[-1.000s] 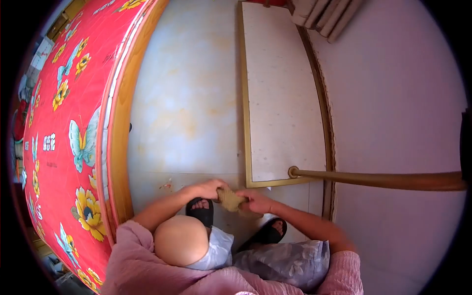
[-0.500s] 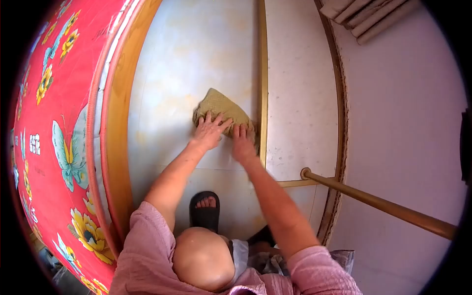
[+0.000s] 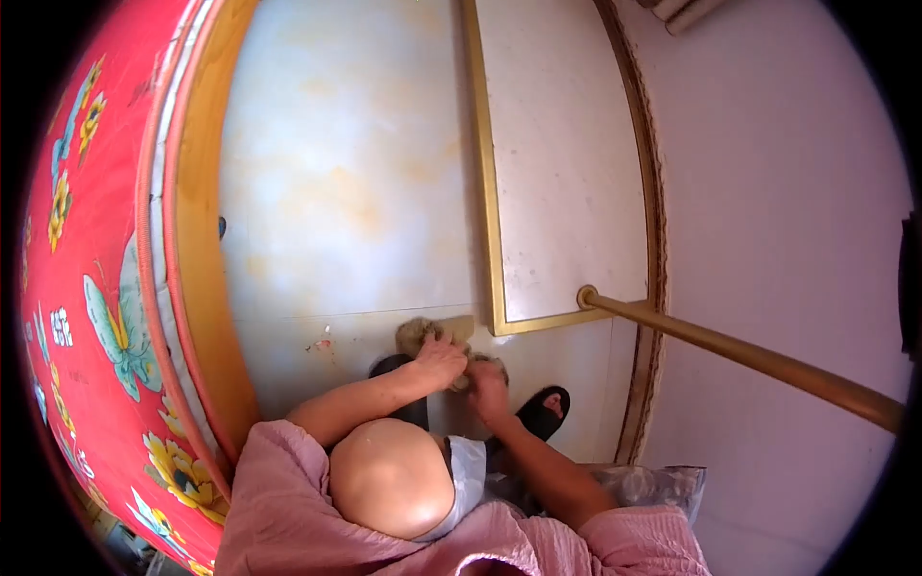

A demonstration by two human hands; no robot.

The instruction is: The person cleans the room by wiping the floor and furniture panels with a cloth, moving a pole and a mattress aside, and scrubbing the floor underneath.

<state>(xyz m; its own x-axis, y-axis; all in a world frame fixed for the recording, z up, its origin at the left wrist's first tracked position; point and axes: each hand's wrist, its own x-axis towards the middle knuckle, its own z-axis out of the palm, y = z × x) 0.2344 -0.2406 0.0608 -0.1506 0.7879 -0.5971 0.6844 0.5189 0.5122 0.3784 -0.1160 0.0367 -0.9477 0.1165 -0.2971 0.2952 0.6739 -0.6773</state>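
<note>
A greenish-brown cloth (image 3: 417, 336) is bunched up just above the floor or on it, close to my feet; I cannot tell which. My left hand (image 3: 444, 362) grips its left part, with the fingers bent into the folds. Around the cloth's right end my right hand (image 3: 488, 392) is closed, and part of the cloth shows above the knuckles. Beside my left hand is a black sandal (image 3: 392, 367), partly covered by my forearm. The other sandal (image 3: 543, 411) is to the right of my right hand.
Small reddish and white bits (image 3: 324, 338) lie on the pale floor (image 3: 336, 192). A gold-edged low platform (image 3: 567, 173) carries a slanting metal pole (image 3: 730, 353) at the right. Along the left runs a bed's wooden side (image 3: 199, 211) with a red floral cover (image 3: 86, 221).
Both hands have drawn the cloth back toward my feet, and it is now more crumpled. My view has shifted, and the bits on the floor have come into sight.
</note>
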